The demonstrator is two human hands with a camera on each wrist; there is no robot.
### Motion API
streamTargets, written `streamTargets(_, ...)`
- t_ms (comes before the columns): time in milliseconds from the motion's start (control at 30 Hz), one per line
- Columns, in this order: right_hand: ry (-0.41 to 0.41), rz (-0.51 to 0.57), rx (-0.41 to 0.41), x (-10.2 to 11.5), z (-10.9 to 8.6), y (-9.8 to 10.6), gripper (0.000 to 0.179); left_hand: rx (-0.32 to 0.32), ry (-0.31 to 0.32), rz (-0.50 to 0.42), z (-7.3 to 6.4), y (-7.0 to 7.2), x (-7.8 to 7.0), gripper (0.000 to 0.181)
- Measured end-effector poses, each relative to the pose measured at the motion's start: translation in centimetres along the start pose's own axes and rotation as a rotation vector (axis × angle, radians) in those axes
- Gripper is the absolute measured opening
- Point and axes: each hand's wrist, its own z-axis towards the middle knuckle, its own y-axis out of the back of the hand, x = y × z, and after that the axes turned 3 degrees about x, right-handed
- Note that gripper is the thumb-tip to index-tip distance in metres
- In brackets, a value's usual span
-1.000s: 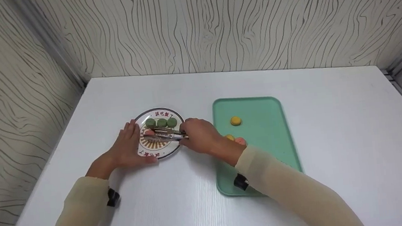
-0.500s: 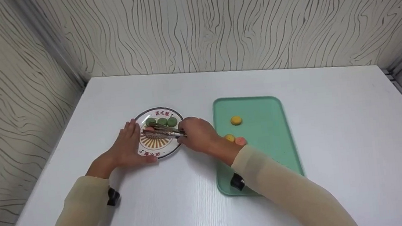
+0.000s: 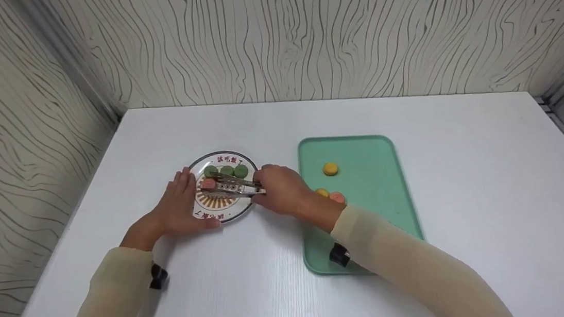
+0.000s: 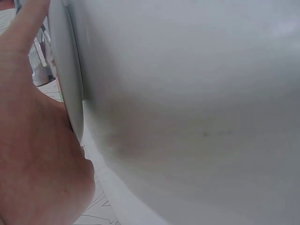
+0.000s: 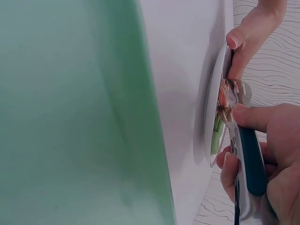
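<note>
My left hand (image 3: 175,206) rests against the left side of a white patterned plate (image 3: 235,212), fingers straight, with the thumb at the near rim. From the plate's right side, my right hand (image 3: 282,189) grips metal tongs (image 3: 237,180); the right wrist view shows their dark teal handle (image 5: 252,159). The tongs' two arms are spread, with their tips around or just beside a pink macaron (image 3: 207,184) on the plate. Contact with it cannot be made out. Behind it, green macarons (image 3: 241,171) sit in a row.
A green tray (image 3: 371,170) lies right of the plate, partly under the right forearm. On it are a yellow macaron (image 3: 330,169) towards the back, and another yellow macaron (image 3: 322,192) beside a pink one (image 3: 337,197) near the right wrist. Patterned walls enclose the white table (image 3: 254,296).
The tongs' tips have moved farther apart, so more of the pink macaron on the plate shows. My right hand has shifted only slightly; my left hand stays put.
</note>
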Motion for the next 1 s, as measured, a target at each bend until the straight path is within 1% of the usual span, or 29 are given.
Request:
streamTargets(200,0.031,0.012,-0.010,-0.2,-1.1,1.1,0.027,-0.006,-0.006,0.013,0.1,0.0,0.1,0.131)
streamTargets(433,0.020,-0.001,0.001,-0.6,-2.5,2.3,0.029,-0.003,0.000,0.022,0.1,-0.1,0.2,0.131)
streamTargets(600,0.034,-0.035,-0.018,-1.0,-3.5,3.1,0.029,-0.001,0.007,0.013,0.1,-0.2,0.3,0.132)
streamTargets(767,0.050,-0.039,-0.035,-1.3,-4.5,3.8,0.028,0.000,0.008,0.006,0.1,-0.1,0.2,0.132)
streamTargets(1000,0.025,-0.021,-0.039,-2.1,-5.7,4.6,0.026,-0.006,0.006,0.011,0.1,-0.2,0.1,0.131)
